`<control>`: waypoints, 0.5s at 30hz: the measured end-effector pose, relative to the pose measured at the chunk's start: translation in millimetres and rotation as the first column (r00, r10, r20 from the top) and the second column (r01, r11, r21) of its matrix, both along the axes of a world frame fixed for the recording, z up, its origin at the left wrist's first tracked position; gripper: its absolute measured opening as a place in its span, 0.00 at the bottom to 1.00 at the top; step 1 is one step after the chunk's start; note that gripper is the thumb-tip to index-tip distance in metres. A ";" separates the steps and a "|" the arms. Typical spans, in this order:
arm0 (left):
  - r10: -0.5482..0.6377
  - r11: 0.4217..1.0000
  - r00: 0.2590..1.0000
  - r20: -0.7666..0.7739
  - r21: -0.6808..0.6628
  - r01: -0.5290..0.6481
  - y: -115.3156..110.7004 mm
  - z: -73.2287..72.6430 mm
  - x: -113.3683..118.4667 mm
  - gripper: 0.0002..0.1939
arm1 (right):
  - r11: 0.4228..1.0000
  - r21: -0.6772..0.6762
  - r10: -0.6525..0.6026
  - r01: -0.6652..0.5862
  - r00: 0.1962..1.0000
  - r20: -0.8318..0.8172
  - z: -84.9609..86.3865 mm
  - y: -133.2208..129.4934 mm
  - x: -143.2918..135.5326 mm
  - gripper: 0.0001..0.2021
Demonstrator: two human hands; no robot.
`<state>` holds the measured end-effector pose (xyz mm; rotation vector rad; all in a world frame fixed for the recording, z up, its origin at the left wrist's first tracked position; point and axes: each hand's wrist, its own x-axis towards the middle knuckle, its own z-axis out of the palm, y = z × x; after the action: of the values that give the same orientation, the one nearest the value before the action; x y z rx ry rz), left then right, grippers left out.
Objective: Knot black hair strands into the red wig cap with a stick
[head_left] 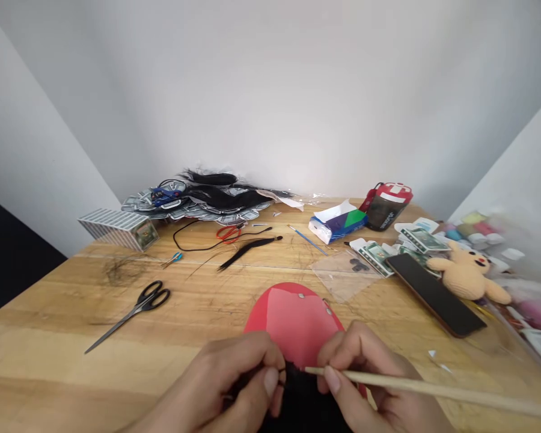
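Observation:
A rounded red and pink piece [293,325] with small shiny clips or pins near its top lies at the front middle of the table. Black hair [304,400] covers its lower end. My left hand [238,379] is closed at the left edge of the hair, thumb and finger pinched on a dark strand. In my right hand [360,373] is a thin wooden stick [401,383]. Its pale tip points left and reaches the border between the hair and the pink surface. Whether the tip touches the surface I cannot tell.
Black-handled scissors [139,310] lie at left, with a hair tuft [247,249] and red scissors [229,233] farther back. Black hair bundles [220,195] stand near the wall. At right are a phone [433,293], a crocheted toy [466,273] and a tissue pack [340,224].

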<state>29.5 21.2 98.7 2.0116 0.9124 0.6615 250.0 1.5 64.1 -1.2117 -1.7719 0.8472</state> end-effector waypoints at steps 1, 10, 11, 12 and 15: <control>-0.016 0.998 0.998 -0.058 -0.057 0.013 3.2 2.2 1.4 0.13 | 1.000 -0.016 -0.005 0.004 1.000 -0.020 1.8 0.4 -1.3 0.08; -0.111 0.984 0.867 -0.485 -0.174 0.029 14.4 15.0 21.5 0.14 | 0.982 -0.185 -0.012 -0.030 0.975 -0.220 11.1 2.4 -6.7 0.06; -0.106 0.987 0.855 -0.507 -0.160 0.027 14.5 15.9 22.4 0.14 | 0.980 -0.196 -0.004 -0.042 0.974 -0.228 11.9 2.6 -6.4 0.06; -0.102 0.988 0.847 -0.521 -0.149 0.028 14.7 16.8 23.2 0.14 | 0.978 -0.202 0.002 -0.050 0.973 -0.231 12.6 2.8 -6.1 0.06; -0.105 0.991 0.836 -0.539 -0.126 0.043 15.9 19.2 25.7 0.15 | 0.978 -0.199 0.007 -0.054 0.973 -0.230 12.4 3.4 -5.8 0.06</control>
<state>55.3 37.2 117.9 2.1591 1.1578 -0.0289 244.2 4.9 76.5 -1.1660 -1.5505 1.1625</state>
